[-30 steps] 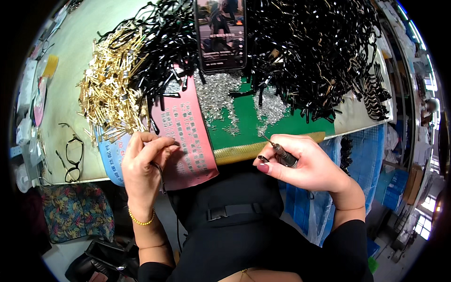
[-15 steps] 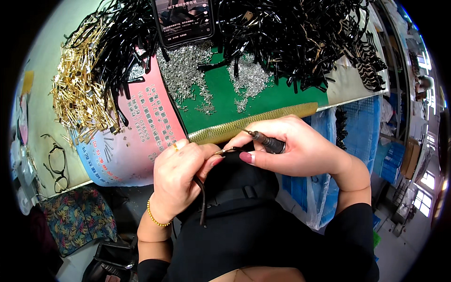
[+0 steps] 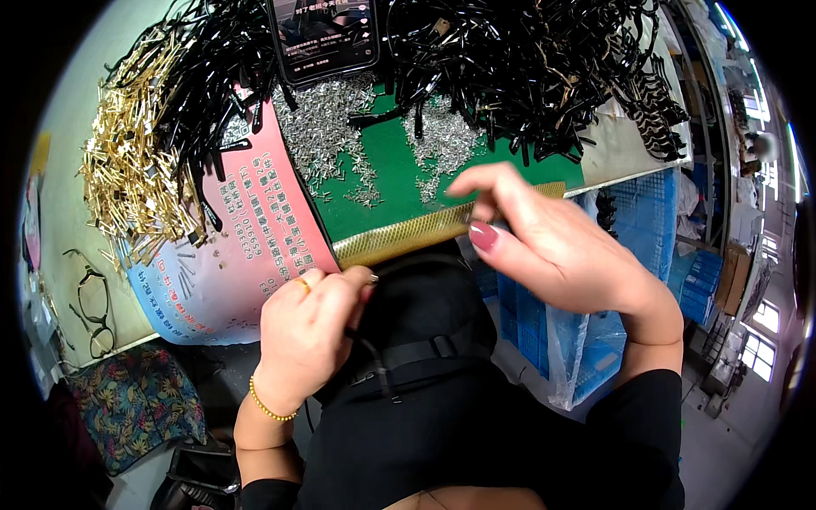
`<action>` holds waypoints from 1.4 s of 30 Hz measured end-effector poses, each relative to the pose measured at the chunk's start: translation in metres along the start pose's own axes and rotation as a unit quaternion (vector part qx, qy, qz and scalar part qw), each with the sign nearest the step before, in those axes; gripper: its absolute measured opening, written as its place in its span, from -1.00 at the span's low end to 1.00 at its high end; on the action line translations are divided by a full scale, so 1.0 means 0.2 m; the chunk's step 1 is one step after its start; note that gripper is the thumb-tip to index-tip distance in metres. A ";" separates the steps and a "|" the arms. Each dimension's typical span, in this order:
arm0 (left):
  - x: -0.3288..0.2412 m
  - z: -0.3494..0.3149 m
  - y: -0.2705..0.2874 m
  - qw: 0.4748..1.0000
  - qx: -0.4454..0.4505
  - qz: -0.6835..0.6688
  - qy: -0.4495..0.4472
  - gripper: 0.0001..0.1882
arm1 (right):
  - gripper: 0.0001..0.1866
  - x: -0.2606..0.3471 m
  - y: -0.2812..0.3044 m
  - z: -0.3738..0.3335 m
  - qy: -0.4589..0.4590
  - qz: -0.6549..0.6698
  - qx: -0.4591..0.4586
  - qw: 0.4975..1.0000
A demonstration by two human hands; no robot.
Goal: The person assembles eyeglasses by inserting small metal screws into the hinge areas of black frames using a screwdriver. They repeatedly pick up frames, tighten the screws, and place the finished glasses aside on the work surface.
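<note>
My hands, which met over the workpiece half a second ago, are now apart. My left hand (image 3: 306, 327) alone has the dark eyeglass temple (image 3: 379, 361), its fingers closed in a pinch, a small metal end showing at the fingertips and the blurred strip hanging below, in front of my black clothes. I take it that the two-handed work on this piece is broken off for now.

My right hand (image 3: 552, 251) is over the gold mesh roll (image 3: 399, 234), thumb and forefinger apart, the others curled; I cannot tell whether it has hold of the screwdriver. The forefinger is near the right-hand pile of small silver metal pieces (image 3: 442, 140), which lies loose on the green mat (image 3: 340, 217).

Beside my right forearm, blue plastic crates (image 3: 520, 310) stand with clear plastic film (image 3: 571, 353) over them; dark items (image 3: 607, 210) show at the far end.
</note>
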State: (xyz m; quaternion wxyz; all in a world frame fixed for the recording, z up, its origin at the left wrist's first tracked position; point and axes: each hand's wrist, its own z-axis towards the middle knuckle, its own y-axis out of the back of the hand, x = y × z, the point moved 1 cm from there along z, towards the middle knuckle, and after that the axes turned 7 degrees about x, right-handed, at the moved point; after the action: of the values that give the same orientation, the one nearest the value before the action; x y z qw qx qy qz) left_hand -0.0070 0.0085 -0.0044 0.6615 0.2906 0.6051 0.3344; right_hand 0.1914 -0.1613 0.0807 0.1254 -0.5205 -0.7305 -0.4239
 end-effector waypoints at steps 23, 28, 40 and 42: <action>-0.08 0.21 -0.06 0.896 -0.088 -0.394 0.184 -0.83 | -0.53 -0.17 -0.06 0.08 0.102 -0.281 -0.153 0.942; -0.07 0.14 -0.05 0.888 -0.082 -0.404 0.203 -0.83 | -0.52 -0.17 -0.07 0.08 0.101 -0.281 -0.150 0.943; -0.11 0.29 -0.07 0.909 -0.018 -0.380 0.170 -0.84 | -0.51 -0.18 -0.08 0.08 0.090 -0.278 -0.163 0.942; -0.12 0.28 -0.06 0.909 -0.013 -0.381 0.172 -0.84 | -0.51 -0.18 -0.08 0.08 0.086 -0.275 -0.164 0.943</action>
State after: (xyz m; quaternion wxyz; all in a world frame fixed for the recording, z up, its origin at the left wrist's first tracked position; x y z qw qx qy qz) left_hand 0.0489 -0.0168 0.0070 0.6284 -0.0323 0.7695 0.1097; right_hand 0.1970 -0.1742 0.0396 -0.0210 -0.2739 -0.7521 -0.5991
